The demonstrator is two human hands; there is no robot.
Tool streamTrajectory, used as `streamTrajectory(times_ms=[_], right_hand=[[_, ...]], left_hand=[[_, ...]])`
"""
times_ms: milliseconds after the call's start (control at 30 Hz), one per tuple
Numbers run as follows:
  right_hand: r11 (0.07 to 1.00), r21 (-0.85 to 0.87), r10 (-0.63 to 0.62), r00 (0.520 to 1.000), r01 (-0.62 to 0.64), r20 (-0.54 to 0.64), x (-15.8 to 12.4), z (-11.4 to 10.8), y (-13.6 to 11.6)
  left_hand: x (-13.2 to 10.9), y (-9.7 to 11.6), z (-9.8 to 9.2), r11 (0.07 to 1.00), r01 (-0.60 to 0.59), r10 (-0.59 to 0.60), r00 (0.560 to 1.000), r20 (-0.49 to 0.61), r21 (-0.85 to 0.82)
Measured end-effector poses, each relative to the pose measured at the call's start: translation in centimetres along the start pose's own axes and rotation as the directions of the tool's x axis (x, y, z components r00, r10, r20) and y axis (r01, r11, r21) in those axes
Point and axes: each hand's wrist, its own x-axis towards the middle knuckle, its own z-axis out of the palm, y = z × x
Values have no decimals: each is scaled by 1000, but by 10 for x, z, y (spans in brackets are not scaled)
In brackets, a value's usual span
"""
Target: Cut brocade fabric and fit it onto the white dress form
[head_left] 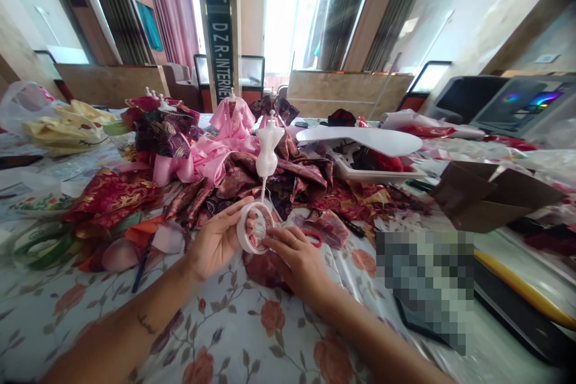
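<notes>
Gripping tape roll [252, 241] in left hand [216, 243], right hand [297, 261] fingers touching; tray [373, 175] holds red cloth [380, 163].

Left hand [218, 241], gripping white tape roll [254, 228]; right hand [297, 259], fingers against same roll; white doll dress form [267, 153] just beyond; floral tablecloth [270, 324] beneath.

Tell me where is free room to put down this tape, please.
The floral tablecloth lies bare between your left arm and right arm. Behind the tape roll, the red fabric pieces and pink doll dress crowd the table.
</notes>
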Motion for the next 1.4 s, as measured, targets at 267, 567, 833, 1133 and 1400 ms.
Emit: streamTrajectory(times_ms=[267, 567, 833, 1133, 1400], right_hand=[[968, 212, 147, 988, -133, -54, -2, -6, -6], [149, 908, 630, 745, -392, 219, 8, -11, -9], [-365, 886, 588, 666, -287, 458, 8, -12, 0], [-374, 892, 566, 699, -254, 437, 9, -14, -5], [-111, 929, 540, 763, -354, 356, 7, -9, -15]], left_hand=[[4, -15, 0, 994, -48, 32, 986, 161, 102], [-13, -28, -9, 164, -556, 283, 818, 501, 815], [-9, -26, -10, -83, -607, 348, 725, 594, 790], [-17, -33, -2, 31, -490, 609, 700, 372, 871], [-15, -35, 5, 692, -226, 328, 944, -21, 686]])
